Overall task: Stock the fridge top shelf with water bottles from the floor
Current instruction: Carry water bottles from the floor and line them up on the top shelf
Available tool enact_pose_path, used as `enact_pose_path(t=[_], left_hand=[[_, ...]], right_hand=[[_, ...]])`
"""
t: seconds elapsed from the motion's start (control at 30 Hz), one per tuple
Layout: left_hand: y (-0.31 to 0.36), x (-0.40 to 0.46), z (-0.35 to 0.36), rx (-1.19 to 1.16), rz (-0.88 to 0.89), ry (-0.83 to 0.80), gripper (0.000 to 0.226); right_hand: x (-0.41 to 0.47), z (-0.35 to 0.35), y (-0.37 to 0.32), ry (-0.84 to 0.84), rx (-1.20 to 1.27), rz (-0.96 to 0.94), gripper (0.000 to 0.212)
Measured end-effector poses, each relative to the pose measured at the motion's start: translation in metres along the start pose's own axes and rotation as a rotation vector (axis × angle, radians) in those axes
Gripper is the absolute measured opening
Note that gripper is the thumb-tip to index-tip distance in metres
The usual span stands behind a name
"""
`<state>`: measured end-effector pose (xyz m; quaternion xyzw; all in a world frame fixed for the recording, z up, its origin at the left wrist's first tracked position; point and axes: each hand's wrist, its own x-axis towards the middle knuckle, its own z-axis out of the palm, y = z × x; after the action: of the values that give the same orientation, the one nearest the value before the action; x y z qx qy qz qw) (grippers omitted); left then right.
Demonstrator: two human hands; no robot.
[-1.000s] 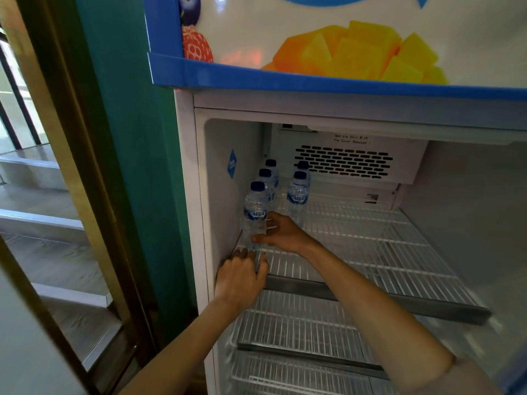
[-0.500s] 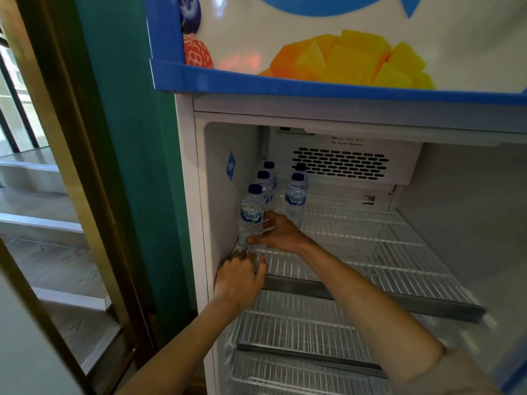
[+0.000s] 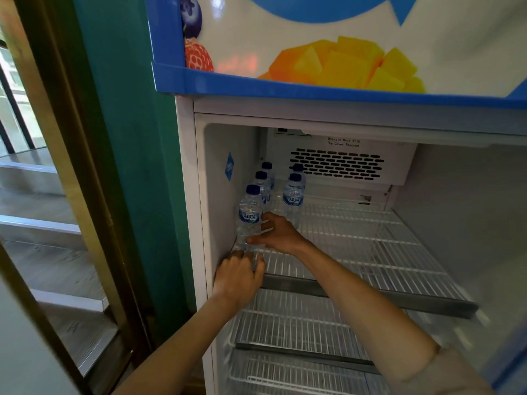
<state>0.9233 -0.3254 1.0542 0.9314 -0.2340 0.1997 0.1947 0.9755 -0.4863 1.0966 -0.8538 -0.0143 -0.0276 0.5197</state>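
A person reaches both arms into an open display fridge, working at the front left corner of its top wire shelf (image 3: 356, 252). The right hand (image 3: 278, 233) grasps the lower body of the nearest water bottle (image 3: 250, 215), which stands upright on the shelf against the fridge's left wall. The left hand (image 3: 238, 276) rests curled at the shelf's front edge, just below that bottle; what it holds, if anything, cannot be told. Behind the held bottle stand four more bottles (image 3: 293, 195), in two short rows toward the vent panel (image 3: 336, 166).
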Motion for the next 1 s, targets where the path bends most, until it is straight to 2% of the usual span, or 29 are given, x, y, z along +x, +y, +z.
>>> enact_pose_path(t=[0.3, 0.67, 0.8, 1.0], left_hand=[[0.003, 0.005, -0.015, -0.124, -0.05, -0.166, 0.042], [0.017, -0.028, -0.032, -0.109, 0.002, -0.084, 0.04], [0.03, -0.057, -0.041, -0.007, 0.061, 0.0, 0.037], [0.054, -0.134, -0.057, -0.019, 0.122, -0.045, 0.039]], right_hand=[[-0.023, -0.009, -0.016, 0.028, -0.083, 0.033, 0.081], [-0.118, -0.046, -0.007, 0.322, -0.067, 0.004, 0.057], [-0.167, -0.049, 0.0, 0.409, -0.059, 0.008, 0.053], [-0.265, -0.04, 0.014, 0.505, -0.058, 0.04, 0.053]])
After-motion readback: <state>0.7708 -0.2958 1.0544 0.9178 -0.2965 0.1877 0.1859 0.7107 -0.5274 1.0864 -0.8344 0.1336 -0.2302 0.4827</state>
